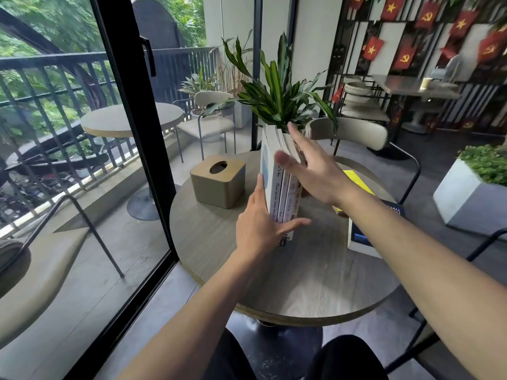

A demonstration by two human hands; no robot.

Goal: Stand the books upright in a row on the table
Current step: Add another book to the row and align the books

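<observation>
Three pale books [278,187] stand upright side by side near the middle of the round wooden table [288,283], spines facing me. My left hand [260,220] presses flat against the left side of the row, thumb across the spines low down. My right hand [307,171] is spread open against the right side of the row, fingers apart, gripping nothing. A yellow book [356,179] lies flat to the right, partly hidden by my right forearm. A dark blue book [365,237] lies flat at the table's right edge.
A beige tissue box [218,181] sits on the table left of the row. A potted plant [277,97] stands just behind the books. A chair [348,133] is at the far side, a glass door [131,133] to the left.
</observation>
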